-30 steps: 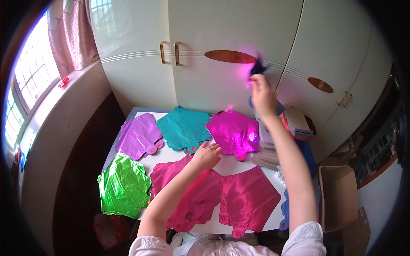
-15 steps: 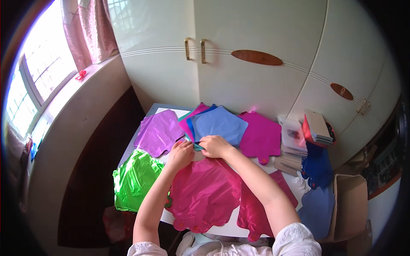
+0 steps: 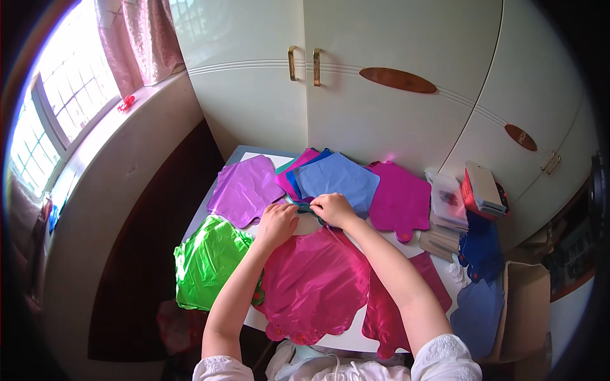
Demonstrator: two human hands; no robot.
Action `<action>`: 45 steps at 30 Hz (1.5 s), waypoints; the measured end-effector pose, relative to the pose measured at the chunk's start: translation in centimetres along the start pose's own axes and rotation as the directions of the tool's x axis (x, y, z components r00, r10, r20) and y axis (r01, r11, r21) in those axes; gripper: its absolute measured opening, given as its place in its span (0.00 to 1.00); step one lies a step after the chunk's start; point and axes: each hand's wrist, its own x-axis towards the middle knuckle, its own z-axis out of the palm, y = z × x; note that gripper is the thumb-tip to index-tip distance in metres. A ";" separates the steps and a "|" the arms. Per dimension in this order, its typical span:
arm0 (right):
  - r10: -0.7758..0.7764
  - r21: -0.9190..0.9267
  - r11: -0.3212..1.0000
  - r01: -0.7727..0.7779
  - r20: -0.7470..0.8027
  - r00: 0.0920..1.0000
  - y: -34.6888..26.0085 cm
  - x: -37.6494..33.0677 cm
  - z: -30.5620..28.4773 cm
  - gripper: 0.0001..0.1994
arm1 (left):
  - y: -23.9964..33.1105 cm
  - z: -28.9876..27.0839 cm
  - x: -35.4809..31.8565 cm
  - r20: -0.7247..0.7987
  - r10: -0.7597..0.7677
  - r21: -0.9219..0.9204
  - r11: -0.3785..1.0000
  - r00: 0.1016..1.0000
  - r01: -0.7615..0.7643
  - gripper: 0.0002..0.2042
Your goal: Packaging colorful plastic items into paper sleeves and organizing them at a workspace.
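Observation:
In the middle of the table, my left hand (image 3: 277,223) and my right hand (image 3: 333,210) come close together over a small dark teal strip (image 3: 305,207). My right fingers pinch one end of it. The curled left fingers close on its other end, partly hidden by the hand. Just below lies a flat, shiny crimson foil-like piece (image 3: 318,279) with a scalloped edge, its top under my right wrist. Beyond my hands are a light blue piece (image 3: 337,181) and a lilac one (image 3: 244,190). Left of my forearm rests a glossy green piece (image 3: 213,267).
A magenta piece (image 3: 400,197) lies at the back right. Another crimson piece (image 3: 384,317) is under my right forearm. Stacked cards or boxes (image 3: 486,190), dark blue pieces (image 3: 481,247) and an open cardboard box (image 3: 527,311) stand right. White cupboard doors (image 3: 394,120) rise behind the table.
The view has shifted slightly, moving the scene a little to the right. My hands stay at the table's middle, and more of the teal strip shows between them.

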 end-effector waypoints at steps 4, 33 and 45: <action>0.224 0.139 0.964 -0.226 0.027 0.974 -0.5 0.1 -0.5 0.08 | 0.6 -0.2 0.4 0.037 -0.049 -0.041 0.998 0.998 0.051 0.16; 0.411 0.454 0.891 -0.003 -0.806 0.426 -1.7 7.8 -23.6 0.10 | 0.2 1.8 1.0 0.210 0.092 0.212 0.967 0.973 -0.138 0.14; -0.811 -0.428 0.552 0.716 -0.075 0.580 -11.4 11.3 -8.0 0.04 | -4.3 -5.3 -4.1 0.096 -0.245 0.217 0.951 0.965 0.220 0.23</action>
